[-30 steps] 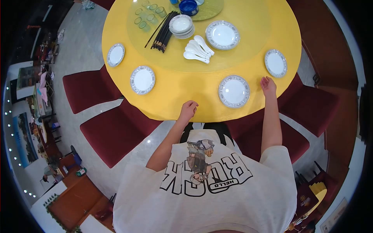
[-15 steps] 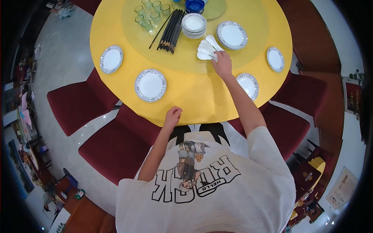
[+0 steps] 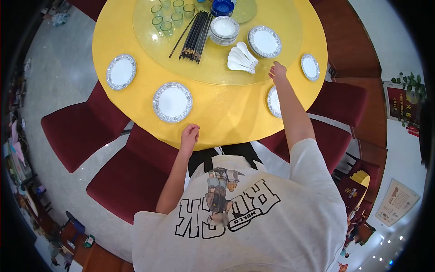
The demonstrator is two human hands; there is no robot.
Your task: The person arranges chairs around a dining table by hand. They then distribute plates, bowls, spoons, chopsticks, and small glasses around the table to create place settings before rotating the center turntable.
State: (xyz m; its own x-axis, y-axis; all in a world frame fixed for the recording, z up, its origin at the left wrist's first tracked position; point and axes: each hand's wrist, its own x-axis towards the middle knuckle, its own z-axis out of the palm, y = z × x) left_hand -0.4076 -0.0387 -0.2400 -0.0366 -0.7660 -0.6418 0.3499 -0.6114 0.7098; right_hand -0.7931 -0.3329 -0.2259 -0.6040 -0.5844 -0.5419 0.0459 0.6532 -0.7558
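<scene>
My right hand (image 3: 277,72) is in the air over the edge of the glass turntable, holding nothing, its fingers loosely bent and apart. Just left of it, several white soup spoons (image 3: 239,60) lie fanned on the turntable (image 3: 217,75). Beyond the hand stands a stack of patterned plates (image 3: 264,41). My right forearm partly covers a single plate (image 3: 273,102) on the yellow cloth. Close to the table's front edge hangs my left hand (image 3: 190,136), fingers curled in with nothing visible in them. The nearest thing to it is another plate (image 3: 172,102).
On the turntable are stacked bowls (image 3: 224,28), black chopsticks (image 3: 196,36), green-tinted glasses (image 3: 176,19) and a blue container (image 3: 222,7). More plates sit at left (image 3: 121,72) and right (image 3: 310,67). Dark red chairs (image 3: 131,174) surround the yellow-covered table (image 3: 226,113).
My right hand has left the spoons and moved right; the spoons stay on the turntable. My left hand is still near the table edge. The whole view has shifted slightly.
</scene>
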